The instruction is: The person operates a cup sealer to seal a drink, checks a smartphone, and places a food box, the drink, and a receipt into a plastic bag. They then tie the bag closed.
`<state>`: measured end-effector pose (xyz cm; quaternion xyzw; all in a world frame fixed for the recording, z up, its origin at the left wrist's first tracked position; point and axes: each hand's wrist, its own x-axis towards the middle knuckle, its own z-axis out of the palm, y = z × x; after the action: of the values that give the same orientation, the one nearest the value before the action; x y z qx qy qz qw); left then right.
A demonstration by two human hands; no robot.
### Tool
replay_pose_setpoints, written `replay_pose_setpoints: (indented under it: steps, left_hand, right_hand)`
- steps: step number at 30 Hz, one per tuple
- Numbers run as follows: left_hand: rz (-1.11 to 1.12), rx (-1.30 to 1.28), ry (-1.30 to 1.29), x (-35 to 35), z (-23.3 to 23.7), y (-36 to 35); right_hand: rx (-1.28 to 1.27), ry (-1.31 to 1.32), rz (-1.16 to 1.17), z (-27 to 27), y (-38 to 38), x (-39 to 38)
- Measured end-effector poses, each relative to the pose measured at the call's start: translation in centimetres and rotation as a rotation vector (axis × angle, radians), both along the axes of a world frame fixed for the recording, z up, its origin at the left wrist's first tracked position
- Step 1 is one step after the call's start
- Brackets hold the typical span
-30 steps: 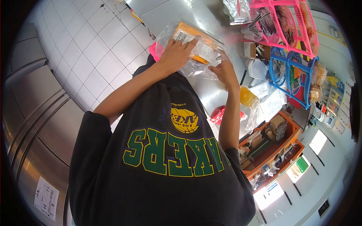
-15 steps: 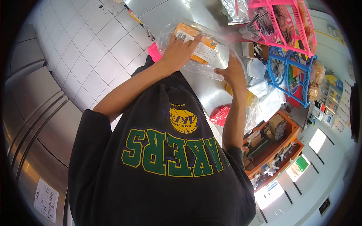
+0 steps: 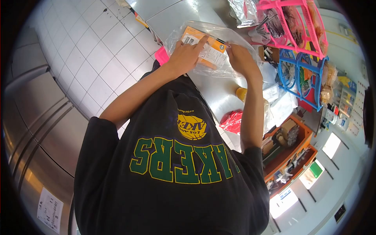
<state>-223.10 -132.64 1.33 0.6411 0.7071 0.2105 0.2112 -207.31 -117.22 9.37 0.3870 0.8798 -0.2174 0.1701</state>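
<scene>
On the metal counter (image 3: 156,13) lies an orange box or packet (image 3: 196,32) with white printed labels, inside a clear plastic bag (image 3: 229,34). My left hand (image 3: 185,56) rests over its near left part, fingers stretched out and the index finger across the orange surface. My right hand (image 3: 243,60) is at the right end of the packet, its thumb and fingers closed together by the corner. A thin dark strip shows at those fingertips; I cannot tell what they pinch. Loose clear film spreads around the packet and under the right hand.
To the right stand a pink rack (image 3: 291,25), a blue rack (image 3: 301,74) and a cup of dark utensils (image 3: 260,35). A red plastic bag (image 3: 232,121) and a yellow-orange item (image 3: 241,94) lie by the right forearm. An orange wooden drawer unit (image 3: 288,145) is beyond.
My right hand has moved up from the bag's right side to the packet's corner, and its spread thumb and fingers have closed together. My left hand stays over the packet.
</scene>
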Motion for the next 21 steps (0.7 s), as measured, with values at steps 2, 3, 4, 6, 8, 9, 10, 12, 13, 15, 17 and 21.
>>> replay_pose_setpoints:
  steps: [2, 3, 4, 6, 8, 9, 10, 12, 13, 15, 17, 21]
  left_hand:
    - [-0.029, -0.021, -0.033, -0.4, 0.0, 0.1]
    - [-0.030, -0.052, -0.089, -0.7, 0.1, 0.2]
    - [-0.025, -0.083, -0.146, -1.0, 0.2, 0.3]
    - [-0.038, -0.062, -0.152, -1.5, -0.6, 0.5]
    - [-0.041, -0.046, -0.160, -1.7, -1.0, 0.4]
    - [-0.034, -0.044, -0.176, -1.7, -0.9, 0.4]
    - [-0.030, -0.042, -0.193, -1.6, -0.9, 0.3]
    - [-0.036, -0.024, -0.196, -1.5, -1.5, 0.2]
    - [-0.034, -0.007, -0.199, -1.8, -1.6, 0.3]
    - [-0.028, -0.039, -0.222, -2.0, -1.0, 0.5]
    - [-0.045, -0.083, -0.248, -2.1, 0.1, 0.4]
    - [0.016, -0.058, -0.479, -3.8, 3.7, 0.8]
  right_hand:
    - [-0.146, -0.043, -0.066, -1.9, 1.0, -2.2]
    - [-0.125, 0.039, -0.134, -3.3, 1.3, -2.7]
    - [-0.120, 0.042, -0.146, -5.0, 2.0, -2.8]
    - [-0.260, 0.075, -0.081, -8.8, 3.8, -3.4]
    - [-0.283, -0.016, -0.028, -12.5, 6.0, -3.3]
    - [-0.308, -0.111, 0.018, -13.3, 6.6, -3.2]
    - [-0.306, -0.108, 0.018, -12.4, 6.5, -3.5]
    - [-0.450, -0.099, -0.042, -8.6, 5.5, -4.1]
    - [-0.441, -0.095, -0.035, -7.3, 5.0, -4.1]
    - [-0.169, -0.052, 0.007, -5.3, 3.6, -3.8]
    - [-0.156, 0.033, -0.065, -5.5, 3.3, -3.4]
    - [-0.029, -0.182, -0.029, -2.0, 1.4, -3.0]
